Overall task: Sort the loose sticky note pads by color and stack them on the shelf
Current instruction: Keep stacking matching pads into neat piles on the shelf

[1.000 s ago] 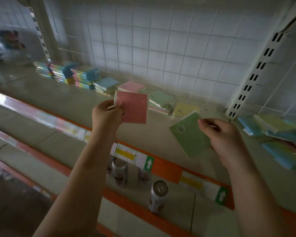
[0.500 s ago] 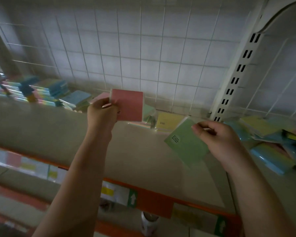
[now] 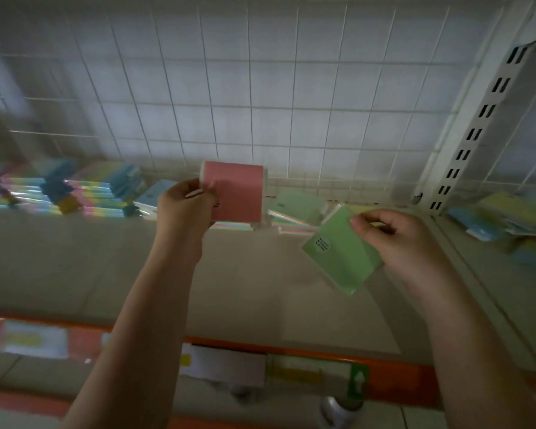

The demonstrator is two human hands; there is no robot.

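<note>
The pink pad, pinched at its left edge by the left hand, has travelled up and back from above the front rail a second ago to the rear of the shelf, just over the low pile under it. The green pad has moved less; the right hand clamps its upper right corner, tilted, above the bare shelf and in front of the green pile. Both pads seem about to land on their piles. Loose pads wait at the right, sorted stacks at the left.
</note>
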